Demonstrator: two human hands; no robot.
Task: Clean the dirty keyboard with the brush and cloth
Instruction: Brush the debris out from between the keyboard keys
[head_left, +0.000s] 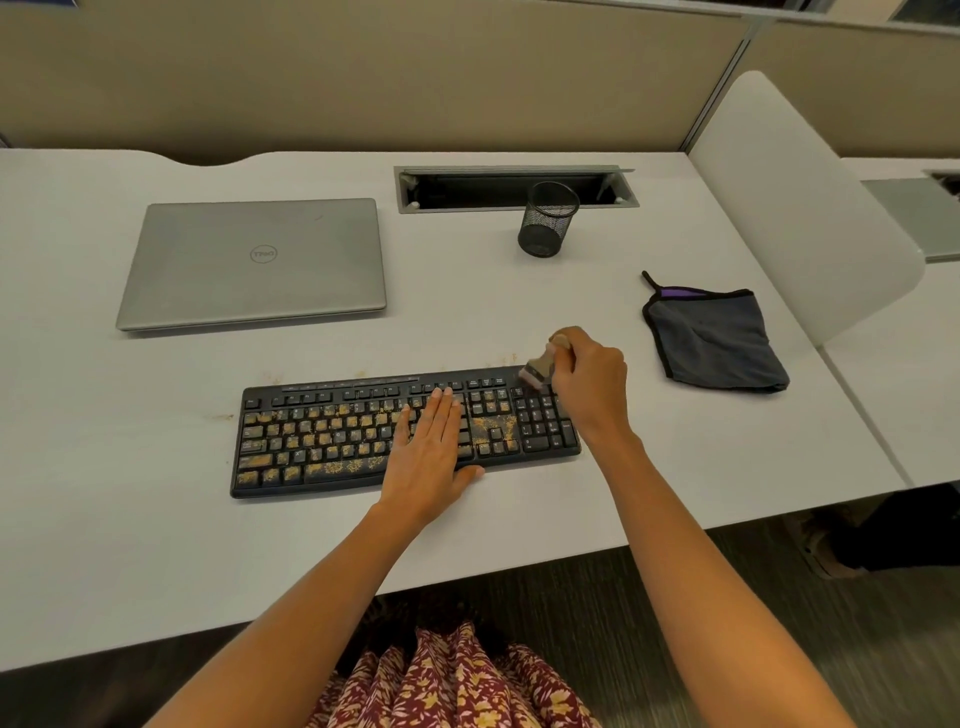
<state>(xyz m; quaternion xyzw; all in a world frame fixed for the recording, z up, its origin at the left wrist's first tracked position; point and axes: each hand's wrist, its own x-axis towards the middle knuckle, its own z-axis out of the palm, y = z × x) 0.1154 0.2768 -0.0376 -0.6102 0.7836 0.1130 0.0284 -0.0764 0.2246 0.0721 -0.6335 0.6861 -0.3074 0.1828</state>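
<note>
Near the tabletop's (156, 519) front edge, your keyboard (322, 441) is mostly crumb-covered, and only its right end looks clean; the cloth (711, 338) waits toward the right edge. Your left grip (428, 452) rests flat on the keys; your right grip (589, 387) clamps the brush (535, 370).

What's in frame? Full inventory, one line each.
black full-size keyboard dusted with yellow crumbs: 1, black, desk front centre
small wooden-handled brush: 1, tan, at keyboard's far right corner
folded dark grey cloth with black edging: 1, grey, right of keyboard
closed silver laptop: 1, silver, behind keyboard, left
black mesh pen cup: 1, black, desk back
grey-framed cable hatch: 1, grey, behind cup
white desk: 1, white, under everything
left hand: 1, flat on keys
right hand: 1, grips brush
</note>
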